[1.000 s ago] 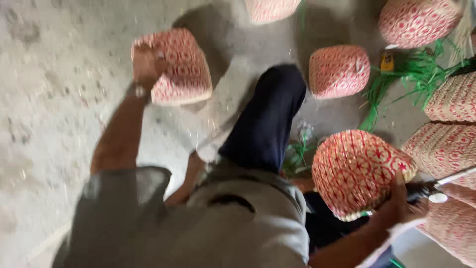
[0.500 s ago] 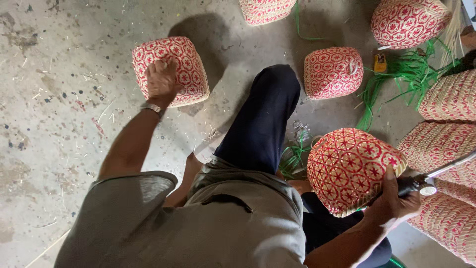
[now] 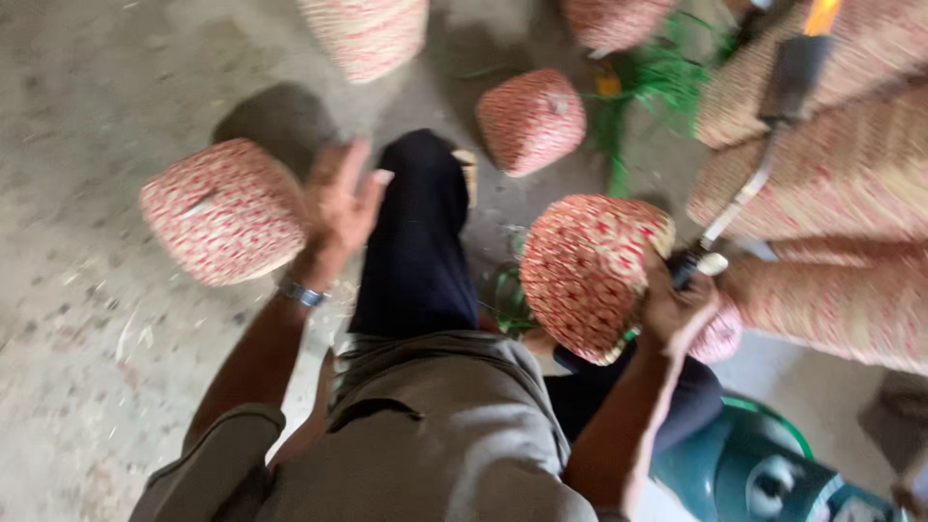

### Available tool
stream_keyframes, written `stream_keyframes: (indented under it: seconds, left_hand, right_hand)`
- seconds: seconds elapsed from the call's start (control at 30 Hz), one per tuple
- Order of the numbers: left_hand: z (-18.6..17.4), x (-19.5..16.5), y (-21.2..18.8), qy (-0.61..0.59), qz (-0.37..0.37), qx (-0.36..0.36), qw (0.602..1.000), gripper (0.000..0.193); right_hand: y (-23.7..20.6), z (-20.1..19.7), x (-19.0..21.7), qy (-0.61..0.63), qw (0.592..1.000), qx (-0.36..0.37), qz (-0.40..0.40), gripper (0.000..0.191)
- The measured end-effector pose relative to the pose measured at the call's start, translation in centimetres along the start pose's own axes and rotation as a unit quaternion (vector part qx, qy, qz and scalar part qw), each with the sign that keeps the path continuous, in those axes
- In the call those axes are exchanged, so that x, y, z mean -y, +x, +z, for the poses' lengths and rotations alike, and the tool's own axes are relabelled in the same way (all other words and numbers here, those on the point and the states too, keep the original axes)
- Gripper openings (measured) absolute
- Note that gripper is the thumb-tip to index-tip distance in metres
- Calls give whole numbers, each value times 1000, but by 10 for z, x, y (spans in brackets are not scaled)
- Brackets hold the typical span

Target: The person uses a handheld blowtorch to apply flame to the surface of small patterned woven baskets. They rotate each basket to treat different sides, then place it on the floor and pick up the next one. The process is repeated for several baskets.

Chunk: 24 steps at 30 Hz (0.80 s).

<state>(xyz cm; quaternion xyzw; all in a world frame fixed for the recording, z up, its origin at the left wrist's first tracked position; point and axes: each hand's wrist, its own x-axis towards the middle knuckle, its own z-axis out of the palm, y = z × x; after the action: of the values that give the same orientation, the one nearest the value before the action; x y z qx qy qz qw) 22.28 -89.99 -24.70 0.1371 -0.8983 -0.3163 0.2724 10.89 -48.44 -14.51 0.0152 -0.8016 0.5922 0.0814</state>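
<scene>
My left hand point(image 3: 343, 208) is raised with its fingers spread. Its palm is beside the right side of a blurred red-and-white woven basket point(image 3: 222, 213); whether they touch is unclear. My right hand point(image 3: 677, 309) grips the rim of a second red-and-white woven basket point(image 3: 585, 271), held over my lap next to my dark-trousered leg point(image 3: 416, 242). A long tool with a dark handle point(image 3: 764, 145) rises from just above that hand; I cannot tell whether the hand holds it too.
More woven baskets lie on the concrete floor ahead point(image 3: 367, 34) point(image 3: 532, 121), and several are stacked at the right point(image 3: 831, 184). Green strips point(image 3: 657, 77) are scattered near them. A teal round object point(image 3: 754, 469) sits at the lower right.
My left hand came off the top of the left basket and now spreads open at its right side. The basket looks nearer and blurred. The right basket stays in my right hand.
</scene>
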Motion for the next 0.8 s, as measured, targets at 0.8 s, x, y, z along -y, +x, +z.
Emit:
stream_keyframes:
  seconds: [0.8]
  left_hand:
    - [92,-232,44,-485,-48,73,870,21]
  right_hand:
    - [-15,-147,17,182,981,-61,-14,12]
